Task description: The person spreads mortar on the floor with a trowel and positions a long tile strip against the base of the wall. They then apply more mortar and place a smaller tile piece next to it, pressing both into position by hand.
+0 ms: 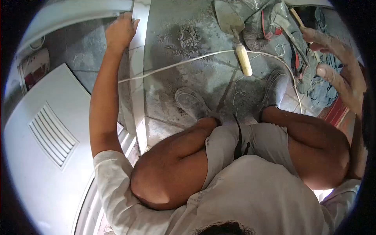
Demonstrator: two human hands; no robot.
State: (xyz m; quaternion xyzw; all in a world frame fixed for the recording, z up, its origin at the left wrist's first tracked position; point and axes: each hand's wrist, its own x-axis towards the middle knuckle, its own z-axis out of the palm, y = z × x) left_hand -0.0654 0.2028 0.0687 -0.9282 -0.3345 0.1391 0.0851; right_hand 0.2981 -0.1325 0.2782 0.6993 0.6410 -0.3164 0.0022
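Observation:
My left hand (pixel 120 32) is stretched forward to the long white sill strip (pixel 138 47), at its left edge. Its fingers are curled and mostly hidden, the thumb sticks out, and what they may hold is not visible. On the right, my right hand (pixel 342 64) is raised with thumb and fingers apart, holding nothing. Beneath it lies a pile with a grey-blue cloth (pixel 324 92) and a dusty hammer-like tool (pixel 291 33). A trowel (pixel 229 17) with a pale wooden handle (pixel 243 60) lies on the floor between my hands.
A white cable (pixel 188 59) crosses the dusty tiled floor (pixel 164 90) ahead of my shoes. Crumbled mortar (pixel 190 37) lies beyond it. To the left is a white door panel (pixel 39 156) with a louvred vent (pixel 54 135). Clear plastic bags and red-handled tools lie at upper right.

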